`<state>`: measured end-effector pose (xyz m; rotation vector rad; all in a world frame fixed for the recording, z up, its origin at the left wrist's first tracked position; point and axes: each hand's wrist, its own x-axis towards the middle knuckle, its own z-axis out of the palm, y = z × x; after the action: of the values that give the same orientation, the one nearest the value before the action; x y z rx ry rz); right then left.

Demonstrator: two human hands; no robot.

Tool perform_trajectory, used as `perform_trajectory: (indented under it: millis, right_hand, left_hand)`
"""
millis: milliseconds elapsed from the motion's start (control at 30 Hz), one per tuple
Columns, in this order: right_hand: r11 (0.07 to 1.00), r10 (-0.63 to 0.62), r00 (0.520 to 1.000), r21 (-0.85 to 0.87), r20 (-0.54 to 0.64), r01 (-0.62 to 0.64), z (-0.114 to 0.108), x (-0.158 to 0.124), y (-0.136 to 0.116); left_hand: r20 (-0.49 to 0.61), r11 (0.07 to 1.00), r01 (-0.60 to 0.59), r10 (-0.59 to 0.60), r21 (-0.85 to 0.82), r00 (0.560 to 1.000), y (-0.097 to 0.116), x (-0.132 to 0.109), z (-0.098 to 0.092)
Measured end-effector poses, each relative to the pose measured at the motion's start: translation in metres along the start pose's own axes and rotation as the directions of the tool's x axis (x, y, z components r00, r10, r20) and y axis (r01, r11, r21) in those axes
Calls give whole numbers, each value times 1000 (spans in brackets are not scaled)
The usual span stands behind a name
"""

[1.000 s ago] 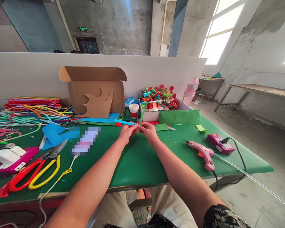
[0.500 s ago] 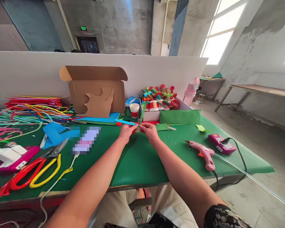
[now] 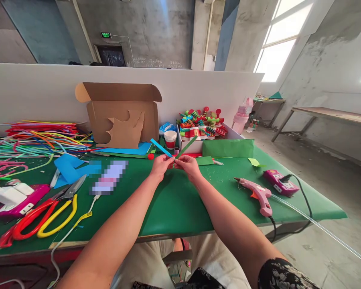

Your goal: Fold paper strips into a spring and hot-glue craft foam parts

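Close together above the green tabletop, my two hands pinch a pair of narrow paper strips whose lower ends meet between the fingertips. My left hand (image 3: 161, 166) is closed on the blue strip (image 3: 160, 147), which slants up to the left. My right hand (image 3: 189, 165) grips the green strip (image 3: 187, 146), slanting up to the right. Together the strips form a V. How the ends are joined or overlapped is hidden by the fingers. Behind them stand stacked paper cups (image 3: 170, 139) and a box of colourful paper-cup figures (image 3: 201, 122).
Right of my arms lies a pink glue gun (image 3: 258, 193) with a long glue stick, near a purple power socket (image 3: 281, 183). To the left are scissors (image 3: 45, 212), blue paper (image 3: 68, 168) and heaped pipe cleaners (image 3: 45, 136). A cardboard box (image 3: 123, 96) stands behind.
The blue strip has swung from nearly flat to a steeper upward slant. The green strip has tipped over to the right. Both hands stay in almost the same place.
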<state>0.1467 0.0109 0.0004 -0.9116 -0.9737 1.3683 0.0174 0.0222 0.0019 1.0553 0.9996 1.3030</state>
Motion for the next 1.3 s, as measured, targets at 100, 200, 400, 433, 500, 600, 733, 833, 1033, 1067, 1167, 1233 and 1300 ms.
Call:
perform_trajectory:
  millis: [100, 200, 400, 433, 500, 600, 733, 833, 1033, 1067, 1167, 1233, 1300]
  right_hand:
    - [999, 32, 999, 13, 6, -32, 0, 0, 0]
    - [999, 22, 1000, 26, -5, -21, 0, 0, 0]
    - [1000, 19, 1000, 14, -5, -19, 0, -1, -1]
    - [1000, 23, 1000, 14, 2, -23, 0, -1, -1]
    - [999, 23, 1000, 22, 9, -24, 0, -1, -1]
    - [999, 16, 1000, 44, -13, -16, 0, 0, -1]
    - [998, 28, 999, 49, -25, -27, 0, 1, 0]
    - [999, 17, 1000, 29, -22, -17, -1, 1, 0]
    - [999, -38, 997, -15, -59, 37, -1, 2, 2]
    - [999, -39, 997, -19, -63, 37, -1, 2, 2]
    - [999, -31, 997, -30, -66, 29, -1, 3, 2]
    - [999, -23, 998, -37, -62, 21, -1, 4, 2]
    - [999, -12, 998, -42, -62, 9, -1, 3, 2]
  left_hand:
    - [2, 1000, 4, -4, -1, 1000, -1, 1, -1]
    - [15, 1000, 4, -3, -13, 1000, -2, 1, -1]
    - [8, 1000, -1, 1, 5, 1000, -3, 2, -2]
    - [7, 1000, 1, -1, 7, 1000, -3, 2, -2]
    - [15, 1000, 7, -7, 8, 1000, -3, 2, -2]
    - [39, 1000, 14, -14, 1, 999, -2, 1, -1]
    - [49, 1000, 14, -15, 4, 999, -1, 0, 1]
    - [49, 1000, 14, -15, 12, 999, 0, -1, 1]
    - [50, 1000, 10, -12, 27, 999, 1, -2, 2]
    - [47, 1000, 10, -11, 28, 999, 1, -2, 2]
    - [41, 999, 12, -13, 33, 999, 1, -1, 1]
    - [37, 999, 13, -15, 40, 999, 1, -1, 1]
    - [35, 999, 13, -15, 49, 999, 0, 0, 1]
